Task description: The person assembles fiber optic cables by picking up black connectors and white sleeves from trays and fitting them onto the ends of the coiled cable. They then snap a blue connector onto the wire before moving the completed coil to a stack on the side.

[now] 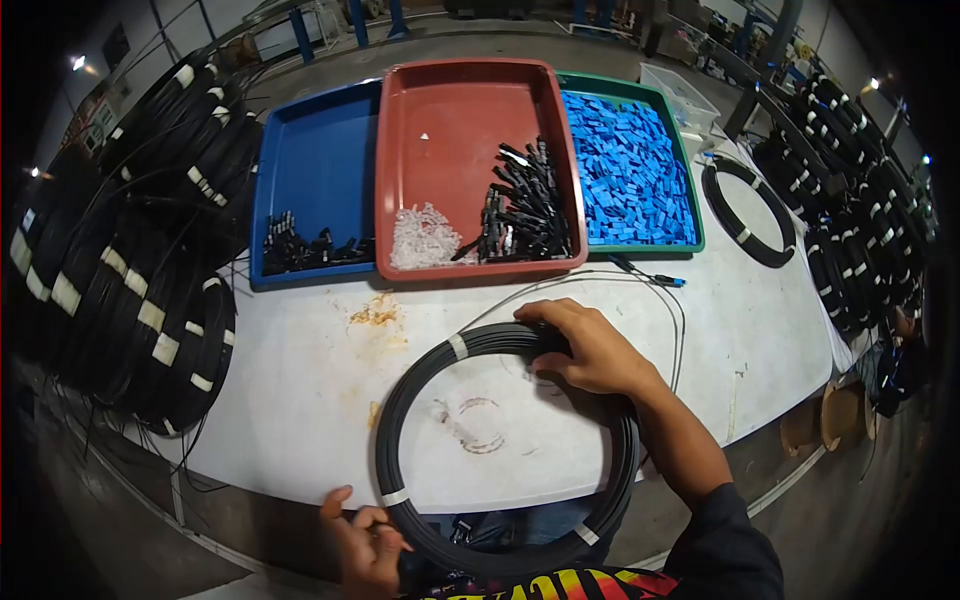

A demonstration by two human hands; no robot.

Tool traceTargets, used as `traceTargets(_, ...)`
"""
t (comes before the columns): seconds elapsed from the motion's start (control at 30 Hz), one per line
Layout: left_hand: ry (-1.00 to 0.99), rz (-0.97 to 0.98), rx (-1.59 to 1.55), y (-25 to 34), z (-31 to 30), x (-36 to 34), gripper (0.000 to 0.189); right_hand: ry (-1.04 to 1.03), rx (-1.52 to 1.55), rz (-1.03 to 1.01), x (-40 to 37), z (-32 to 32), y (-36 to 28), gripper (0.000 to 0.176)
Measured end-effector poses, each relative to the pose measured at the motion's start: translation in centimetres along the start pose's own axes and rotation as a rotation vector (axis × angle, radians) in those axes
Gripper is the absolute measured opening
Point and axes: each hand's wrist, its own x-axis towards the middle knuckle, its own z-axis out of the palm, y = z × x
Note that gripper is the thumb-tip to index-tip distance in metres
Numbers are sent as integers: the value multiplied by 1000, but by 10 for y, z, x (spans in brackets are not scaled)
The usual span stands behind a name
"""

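Observation:
A coil of thin black cable (pixel 395 420), bound with white tape bands, lies at the front edge of the white table and overhangs it toward my body. My right hand (pixel 590 350) is wrapped over the coil's upper right part, thumb on the inner side. Close beside the coil's lower left, next to a tape band, is my left hand (pixel 365 545); its index finger is raised apart and the other fingers are loosely bent. From the coil's top, a loose strand runs right to a blue connector (pixel 672 282) on the table.
Behind the coil stand a blue tray (pixel 320 150) with black parts, a red tray (pixel 465 110) with clear and black pieces, and a green tray (pixel 690 200) full of blue clips. Another cable coil (pixel 745 225) lies right. Stacked coils (pixel 130 300) flank the table.

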Motion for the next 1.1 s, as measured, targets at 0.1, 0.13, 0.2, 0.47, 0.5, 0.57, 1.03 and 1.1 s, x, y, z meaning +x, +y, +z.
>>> traceTargets(0.1,1,-92,58,4,13,-5,81,-46,34,6,2,-1,2,59)
traceTargets(0.13,-30,-69,82,5,18,-7,81,-33,8,-26,1,-2,-1,57)
traceTargets(0.2,-70,-223,-109,4,30,-14,81,-26,8,-34,-2,-1,-3,55)
traceTargets(0.47,166,316,-497,30,39,-19,63,294,352,22,-51,-8,-67,52)
traceTargets(0.5,382,883,109,45,34,11,49,357,418,-69,-52,-8,-76,51)
traceTargets(0.57,-52,1170,355,26,-28,19,40,434,453,-274,-46,-16,-94,52)
traceTargets(1.03,-155,1112,101,94,-15,20,19,348,393,-354,-36,-10,-72,27)
traceTargets(1.1,-197,1098,219,88,-10,10,15,371,333,-307,-48,-4,-59,28)
